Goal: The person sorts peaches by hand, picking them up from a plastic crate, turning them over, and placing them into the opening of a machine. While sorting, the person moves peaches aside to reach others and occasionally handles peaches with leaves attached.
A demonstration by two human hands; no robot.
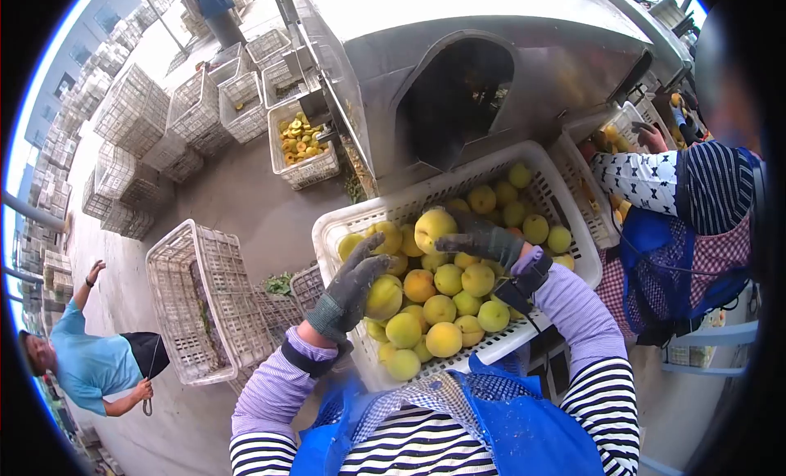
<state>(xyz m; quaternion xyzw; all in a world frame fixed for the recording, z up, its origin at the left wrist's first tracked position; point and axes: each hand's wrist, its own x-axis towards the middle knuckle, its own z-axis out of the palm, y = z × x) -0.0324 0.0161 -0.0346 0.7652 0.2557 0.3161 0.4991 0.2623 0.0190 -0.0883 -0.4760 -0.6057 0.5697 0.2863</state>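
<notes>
Standing far left: person in a light-blue shirt, well apart from the fruit.
Empty crate: white lattice, lying tilted on the floor, just left of the left grip.
Small crate: further back, holds cut yellow fruit pieces.
Left grip: grey glove, fingers spread and only lightly curled, palm laid on a peach. Nothing clasped.
Peach under it: touching the glove's palm side, near the front-left corner of the full crate.
Full crate: white, heaped with yellow peaches, straight in front of the wearer's blue apron.
Big peach: on top of the heap, between the two grips, nearer the right one.
Right grip: grey glove, loosely open, fingertips touching the big peach's lower right side. No hold on it.
Steel machine: behind the full crate, dark chute opening facing it.
Co-worker: right edge, striped sleeves, blue apron, at another crate.
</notes>
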